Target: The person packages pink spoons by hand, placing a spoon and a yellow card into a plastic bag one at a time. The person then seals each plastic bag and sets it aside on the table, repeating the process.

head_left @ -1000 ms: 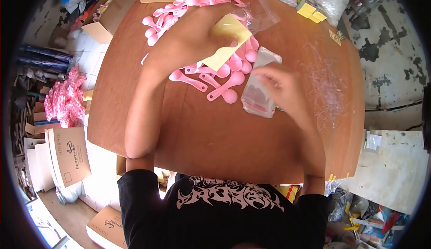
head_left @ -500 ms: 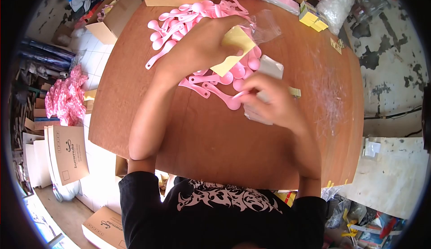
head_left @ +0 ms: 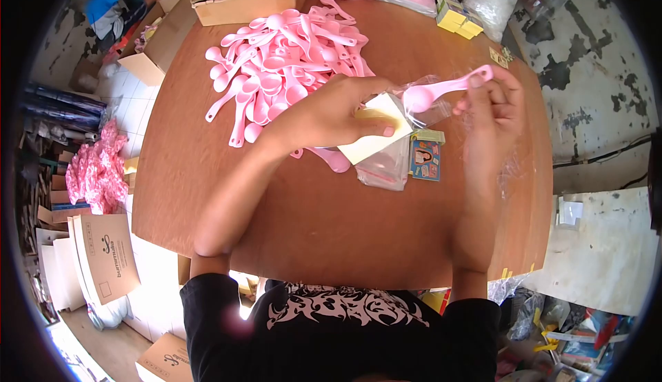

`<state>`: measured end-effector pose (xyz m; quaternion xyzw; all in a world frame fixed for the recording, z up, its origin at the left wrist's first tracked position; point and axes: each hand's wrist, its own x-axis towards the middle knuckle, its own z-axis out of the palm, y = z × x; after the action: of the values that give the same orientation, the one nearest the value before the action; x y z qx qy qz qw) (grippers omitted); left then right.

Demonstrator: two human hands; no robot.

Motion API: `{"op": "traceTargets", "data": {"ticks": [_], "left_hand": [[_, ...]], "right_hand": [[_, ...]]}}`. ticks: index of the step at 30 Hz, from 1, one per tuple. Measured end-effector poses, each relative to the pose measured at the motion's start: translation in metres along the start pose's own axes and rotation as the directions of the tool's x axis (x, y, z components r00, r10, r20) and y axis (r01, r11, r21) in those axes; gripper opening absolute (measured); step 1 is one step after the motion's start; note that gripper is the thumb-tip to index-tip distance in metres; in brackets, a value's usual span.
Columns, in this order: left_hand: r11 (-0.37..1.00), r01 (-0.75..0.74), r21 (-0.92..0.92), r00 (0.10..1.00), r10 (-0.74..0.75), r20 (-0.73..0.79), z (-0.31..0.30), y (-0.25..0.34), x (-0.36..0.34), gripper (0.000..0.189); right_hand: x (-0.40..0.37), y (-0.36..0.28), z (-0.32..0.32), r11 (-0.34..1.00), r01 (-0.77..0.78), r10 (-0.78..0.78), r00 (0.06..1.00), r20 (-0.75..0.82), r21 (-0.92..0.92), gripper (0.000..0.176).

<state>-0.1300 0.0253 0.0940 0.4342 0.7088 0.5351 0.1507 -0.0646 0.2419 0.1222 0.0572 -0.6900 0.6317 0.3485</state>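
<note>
Pinching a pink spoon (head_left: pixel 439 90) near its handle end, the right hand (head_left: pixel 498 106) has thumb and fingers closed on it, right of the spoon pile (head_left: pixel 283 58). The left hand (head_left: pixel 334 111), at the pile's near right edge, is clamped on some yellow paper (head_left: pixel 364 145). Between the hands, the pink spoon's bowl overlaps a clear bag (head_left: pixel 436 116), farther right of the pile than that paper.

L hand (head_left: pixel 334 114) hides pt of spoon pile (head_left: pixel 276 63); blue card (head_left: pixel 426 161) print too sm.
</note>
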Motion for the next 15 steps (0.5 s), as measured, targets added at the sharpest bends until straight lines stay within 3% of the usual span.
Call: {"op": "traceTargets", "data": {"ticks": [2, 5, 7, 9, 10, 11, 14, 15], "left_hand": [[0.998, -0.045, -0.044, 0.999, 0.044, -0.019, 0.005, -0.005, 0.003, 0.045], [0.996, 0.036, -0.077, 0.998, -0.039, -0.038, 0.012, -0.002, 0.005, 0.043], [0.987, 0.044, -0.157, 0.994, -0.059, -0.093, 0.017, -0.004, 0.006, 0.042], [0.987, 0.02, -0.158, 0.994, -0.037, -0.101, 0.018, -0.006, 0.007, 0.042], [0.987, -0.004, -0.159, 0.994, -0.013, -0.108, 0.019, -0.006, 0.007, 0.042], [0.987, -0.007, -0.163, 0.994, -0.011, -0.107, 0.02, -0.006, 0.007, 0.042], [0.981, -0.017, -0.195, 0.995, -0.002, -0.098, 0.019, -0.003, 0.004, 0.045], [0.992, -0.096, -0.082, 0.973, 0.077, -0.216, 0.018, 0.0, 0.003, 0.048]], "right_hand": [[-0.005, 0.002, 0.007, 1.0, -0.008, 0.008, 1.0, 0.014, -0.018, 0.026], [-0.008, 0.015, 0.013, 1.0, 0.006, -0.006, 1.0, 0.031, -0.007, 0.02], [-0.006, 0.019, 0.013, 0.864, 0.341, -0.266, 0.934, 0.238, -0.37, 0.009], [-0.008, 0.014, 0.012, 0.814, 0.357, -0.266, 0.93, 0.252, -0.459, 0.005], [-0.01, 0.012, 0.012, 0.937, 0.14, -0.064, 0.97, 0.235, -0.321, 0.008], [-0.012, 0.008, 0.011, 0.98, -0.102, 0.144, 0.958, 0.249, -0.173, 0.011], [-0.005, -0.035, 0.009, 0.922, -0.165, 0.219, 0.968, 0.123, -0.349, 0.013], [0.003, -0.037, 0.005, 0.923, -0.158, 0.214, 0.969, 0.125, -0.351, 0.013]]}}
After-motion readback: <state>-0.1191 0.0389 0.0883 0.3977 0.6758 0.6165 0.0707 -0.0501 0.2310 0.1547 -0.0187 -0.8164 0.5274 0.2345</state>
